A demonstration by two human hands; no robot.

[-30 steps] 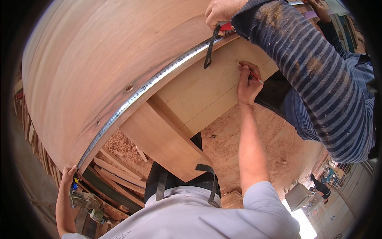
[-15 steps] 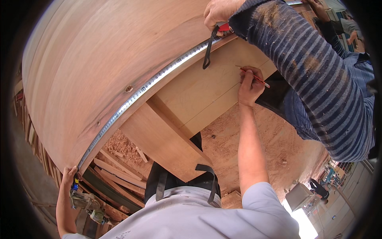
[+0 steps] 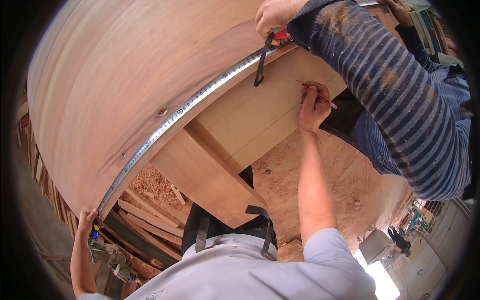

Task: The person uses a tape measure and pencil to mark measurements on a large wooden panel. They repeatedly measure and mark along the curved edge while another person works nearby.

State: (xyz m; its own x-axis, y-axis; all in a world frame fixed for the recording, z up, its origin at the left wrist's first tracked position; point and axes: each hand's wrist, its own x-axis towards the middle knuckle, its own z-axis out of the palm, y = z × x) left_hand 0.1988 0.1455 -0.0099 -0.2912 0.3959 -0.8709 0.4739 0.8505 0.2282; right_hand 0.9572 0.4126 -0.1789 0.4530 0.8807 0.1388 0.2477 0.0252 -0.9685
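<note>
A long steel measuring tape (image 3: 172, 118) stretches along the edge of a large wooden panel (image 3: 115, 75). At the panel's near-left corner, my left hand (image 3: 87, 220) is closed on the tape's end; a small blue and yellow piece (image 3: 94, 231) shows just below it. My right hand (image 3: 314, 107) pinches a red pencil (image 3: 325, 99) over a pale board (image 3: 265, 115) that has a line along it. The pencil tip points up and left, and I cannot tell whether it touches the board. A co-worker's hand (image 3: 276, 16) grips a red tape case (image 3: 281, 35) with a black strap (image 3: 261, 65) at the far end.
The co-worker's striped sleeve (image 3: 385, 85) reaches in from the right. A wooden crosspiece (image 3: 210, 175) runs from the panel toward my waist. Loose wood strips (image 3: 150, 215) lie at the lower left. Sawdust (image 3: 280, 185) covers the floor, and another person (image 3: 400, 240) is in the background.
My right hand and the pencil have shifted very slightly, with the pencil tilting a little. My left hand, the tape and the panel stay as they were.
</note>
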